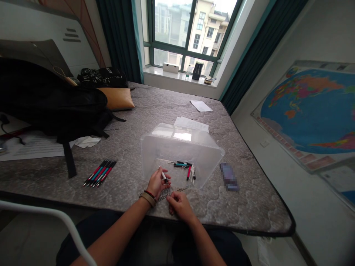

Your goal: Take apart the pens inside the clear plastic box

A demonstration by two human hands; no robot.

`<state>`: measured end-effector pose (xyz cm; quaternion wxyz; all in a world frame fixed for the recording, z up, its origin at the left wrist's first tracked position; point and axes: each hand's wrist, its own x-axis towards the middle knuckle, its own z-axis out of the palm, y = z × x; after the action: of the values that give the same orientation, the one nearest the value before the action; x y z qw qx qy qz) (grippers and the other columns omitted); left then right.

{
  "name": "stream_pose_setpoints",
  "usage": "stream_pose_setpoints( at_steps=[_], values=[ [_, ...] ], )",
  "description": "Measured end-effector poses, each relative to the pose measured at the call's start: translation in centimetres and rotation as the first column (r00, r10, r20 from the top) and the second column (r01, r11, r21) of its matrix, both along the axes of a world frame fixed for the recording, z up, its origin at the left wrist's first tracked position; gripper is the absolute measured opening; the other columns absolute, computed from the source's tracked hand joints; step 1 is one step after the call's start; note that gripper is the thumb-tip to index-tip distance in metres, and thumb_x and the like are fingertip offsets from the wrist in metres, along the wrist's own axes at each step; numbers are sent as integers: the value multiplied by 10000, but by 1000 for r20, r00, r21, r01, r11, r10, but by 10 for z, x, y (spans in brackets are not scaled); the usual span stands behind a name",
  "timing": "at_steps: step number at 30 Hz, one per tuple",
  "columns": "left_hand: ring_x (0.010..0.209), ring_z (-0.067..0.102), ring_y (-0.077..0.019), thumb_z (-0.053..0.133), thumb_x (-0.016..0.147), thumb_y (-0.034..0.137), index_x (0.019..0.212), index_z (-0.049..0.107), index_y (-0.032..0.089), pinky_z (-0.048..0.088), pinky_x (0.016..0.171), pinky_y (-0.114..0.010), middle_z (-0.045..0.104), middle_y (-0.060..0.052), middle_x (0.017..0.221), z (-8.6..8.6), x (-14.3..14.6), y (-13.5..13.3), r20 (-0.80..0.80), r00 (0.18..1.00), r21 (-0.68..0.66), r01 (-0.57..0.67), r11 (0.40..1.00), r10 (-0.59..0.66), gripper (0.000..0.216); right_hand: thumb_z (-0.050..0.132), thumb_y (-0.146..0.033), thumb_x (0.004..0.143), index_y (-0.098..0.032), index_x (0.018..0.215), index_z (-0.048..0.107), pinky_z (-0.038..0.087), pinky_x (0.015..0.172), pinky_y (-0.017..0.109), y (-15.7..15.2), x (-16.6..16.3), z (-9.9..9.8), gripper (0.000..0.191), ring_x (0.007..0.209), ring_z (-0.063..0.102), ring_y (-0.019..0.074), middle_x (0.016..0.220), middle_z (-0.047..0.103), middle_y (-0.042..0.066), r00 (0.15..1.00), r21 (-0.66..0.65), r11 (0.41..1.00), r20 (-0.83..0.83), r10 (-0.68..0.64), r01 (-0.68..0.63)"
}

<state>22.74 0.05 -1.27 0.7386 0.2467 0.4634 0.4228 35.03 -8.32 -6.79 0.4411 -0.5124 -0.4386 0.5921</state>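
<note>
My left hand (pixel 158 184), a band around its wrist, holds a short white-and-black pen piece (pixel 164 177) between its fingers at the mouth of the clear plastic box (pixel 149 155). Close beside it, my right hand (pixel 181 207) has its fingers curled together near the front edge; whether something small is inside is hidden. The box lies on its side, opening towards me. Inside are several black, teal and red pen parts (pixel 181 164) and thin white refills (pixel 193 173). Left of the box, several red, teal and black pens (pixel 100 173) lie side by side in a row.
A bare mattress (pixel 155 101) serves as the work surface. A black backpack (pixel 50 96) and a tan pouch (pixel 118 98) sit at the left. Papers (pixel 192 123) lie behind the box, and a blurred dark object (pixel 229 177) lies to its right. A white curved rail (pixel 55 212) is at lower left.
</note>
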Motion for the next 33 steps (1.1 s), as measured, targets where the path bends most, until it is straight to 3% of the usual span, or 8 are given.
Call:
stream_pose_setpoints(
  at_steps=[2,5,7,11,16,20,25,33],
  values=[
    [474,575,-97,510,874,535,964,518,185,460,458,-214,597,28,675,-1,-2,1,7,1000,-17,-3,1000,3,361,670,-506,805,-185,649,544,367,437,215,1,6,4,378,417,490,103,486,552,-33,986,23,987,-44,-159,160],
    [396,471,-63,517,845,580,941,523,185,327,382,-169,549,49,638,-5,-2,4,0,1000,28,21,999,-21,406,603,-542,846,-206,752,545,394,456,211,3,13,6,353,478,495,102,597,563,-39,835,29,852,-222,-504,522],
    [338,347,-39,512,831,609,925,537,185,206,355,-159,500,70,593,-8,0,6,-46,996,80,83,993,-80,435,579,-554,858,-214,718,510,356,414,201,5,15,3,374,450,451,93,566,504,-55,780,-11,811,-265,-567,585],
    [355,313,-68,492,818,648,841,626,163,220,391,-199,443,71,493,-14,5,2,-331,913,224,323,920,-240,504,605,-569,833,-200,643,498,321,368,193,6,9,-4,429,397,413,82,487,440,-64,832,-64,860,-225,-507,507],
    [624,536,-156,575,847,481,683,712,191,381,611,-243,599,-22,624,-20,5,-9,-750,655,483,636,601,-91,360,568,-646,822,-196,925,584,365,338,187,8,8,-4,462,408,510,107,580,579,-29,812,-213,880,-340,-474,425],
    [751,575,-175,596,854,324,913,767,233,425,720,-263,610,-51,807,-16,1,-6,-865,502,445,782,437,-17,202,600,-636,809,-162,908,589,358,327,168,7,13,-6,485,411,529,104,590,604,-4,813,-280,895,-386,-436,347],
    [919,569,-175,548,834,118,986,764,313,452,843,-282,591,-44,1007,-9,-5,1,-909,417,408,872,269,25,328,634,-590,805,-129,881,615,367,343,171,7,15,-8,468,425,543,106,610,637,30,854,-292,922,-379,-356,255],
    [1219,440,-276,610,765,21,896,783,299,404,1022,-450,525,-44,1351,-5,-4,0,-876,408,464,857,223,257,353,608,-546,837,-114,825,646,321,363,178,4,12,-4,433,409,510,91,583,621,22,832,-337,932,-472,-291,135]
  ],
)
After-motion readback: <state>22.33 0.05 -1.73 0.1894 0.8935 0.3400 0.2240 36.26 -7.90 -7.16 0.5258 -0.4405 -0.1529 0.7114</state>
